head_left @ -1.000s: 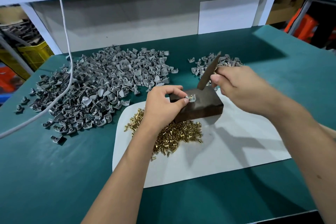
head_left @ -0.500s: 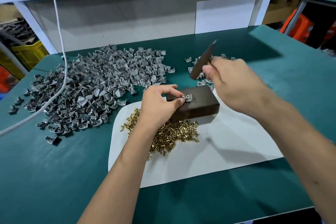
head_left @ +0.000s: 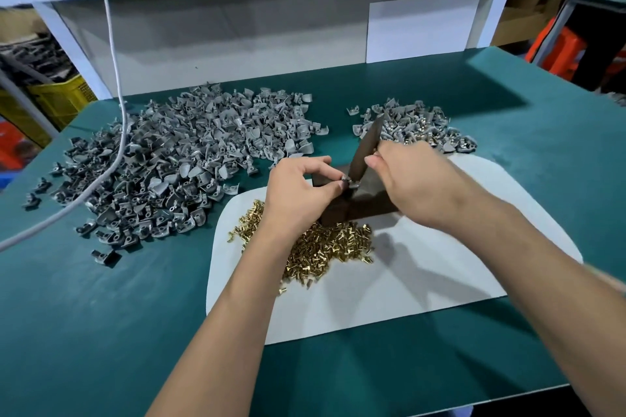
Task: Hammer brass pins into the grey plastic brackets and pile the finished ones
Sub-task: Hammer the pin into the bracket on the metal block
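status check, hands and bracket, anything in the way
Left hand pinches grey plastic bracket on dark wooden block. Right hand grips flat dark metal bar, tip at bracket. Nothing blocking.

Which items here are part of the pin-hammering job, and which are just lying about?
In use: left hand, right hand, flat metal bar, dark block, bracket being pinned, brass pins, unpinned brackets, finished pile, white mat.
Idle: white cable, yellow crate.

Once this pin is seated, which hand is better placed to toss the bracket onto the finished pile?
Probably the left hand: it already pinches the bracket, while the right hand holds the striking bar.
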Action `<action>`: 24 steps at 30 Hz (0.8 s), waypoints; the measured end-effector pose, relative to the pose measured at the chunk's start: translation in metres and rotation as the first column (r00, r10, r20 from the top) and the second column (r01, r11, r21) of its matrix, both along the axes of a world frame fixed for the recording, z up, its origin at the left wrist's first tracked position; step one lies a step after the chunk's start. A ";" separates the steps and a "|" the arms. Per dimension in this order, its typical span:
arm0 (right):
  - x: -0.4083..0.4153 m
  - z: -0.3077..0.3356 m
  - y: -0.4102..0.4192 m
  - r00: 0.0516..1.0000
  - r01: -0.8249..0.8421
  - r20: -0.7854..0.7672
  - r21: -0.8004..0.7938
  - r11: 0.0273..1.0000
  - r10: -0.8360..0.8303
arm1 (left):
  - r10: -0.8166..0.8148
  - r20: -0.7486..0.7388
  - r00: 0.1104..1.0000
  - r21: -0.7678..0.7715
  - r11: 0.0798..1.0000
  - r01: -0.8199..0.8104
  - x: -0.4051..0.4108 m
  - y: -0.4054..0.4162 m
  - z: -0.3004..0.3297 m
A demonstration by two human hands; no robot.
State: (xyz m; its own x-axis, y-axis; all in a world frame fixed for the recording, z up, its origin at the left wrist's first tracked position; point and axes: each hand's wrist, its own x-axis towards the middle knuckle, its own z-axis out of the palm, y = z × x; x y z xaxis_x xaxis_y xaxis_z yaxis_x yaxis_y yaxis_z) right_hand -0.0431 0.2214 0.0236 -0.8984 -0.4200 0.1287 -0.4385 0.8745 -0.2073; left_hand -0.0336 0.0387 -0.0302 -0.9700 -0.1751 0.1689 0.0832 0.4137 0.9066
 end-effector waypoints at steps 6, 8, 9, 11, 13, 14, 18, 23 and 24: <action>-0.002 0.013 0.004 0.978 0.063 -0.188 -0.140 0.988 -0.089 | 0.002 0.007 1.000 -0.016 1.000 -0.002 -0.001 0.001 0.001; 0.005 0.006 -0.008 0.998 0.039 -0.052 -0.064 0.997 -0.043 | -0.001 0.012 1.000 -0.002 1.000 0.001 -0.001 0.000 0.000; 0.005 0.007 -0.010 1.000 0.030 0.006 0.001 1.000 -0.030 | 0.000 0.016 1.000 0.001 1.000 0.000 0.000 -0.001 0.001; -0.002 0.019 -0.007 0.999 0.044 0.005 0.087 0.995 -0.045 | -0.002 0.023 1.000 -0.011 1.000 0.003 0.001 0.000 0.003; -0.008 0.029 -0.002 0.993 0.067 -0.097 0.062 0.996 -0.061 | 0.003 0.027 1.000 -0.021 1.000 -0.003 0.002 0.000 0.004; -0.006 0.029 -0.002 0.985 0.079 -0.154 -0.011 0.997 -0.080 | 0.003 0.021 1.000 -0.029 1.000 -0.003 0.002 0.000 0.004; 0.005 0.014 -0.013 1.000 0.007 -0.030 0.040 0.999 -0.005 | 0.003 -0.003 1.000 -0.036 0.999 -0.003 0.000 -0.001 0.006; -0.005 0.031 0.000 0.992 0.065 -0.112 0.028 0.997 -0.062 | 0.011 0.020 1.000 -0.036 0.999 -0.011 0.002 0.002 0.006; -0.002 0.030 -0.002 0.984 0.077 -0.155 -0.067 0.995 -0.087 | 0.014 0.023 1.000 -0.042 0.999 -0.013 0.002 0.001 0.006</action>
State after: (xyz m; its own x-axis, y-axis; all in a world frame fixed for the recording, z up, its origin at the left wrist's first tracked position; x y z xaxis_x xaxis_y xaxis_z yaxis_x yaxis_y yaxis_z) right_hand -0.0447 0.2197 0.0533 -0.8958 -0.3328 0.2944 -0.3973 0.8967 -0.1952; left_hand -0.0321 0.0400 -0.0246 -0.9713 -0.1814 0.1537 0.0563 0.4526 0.8899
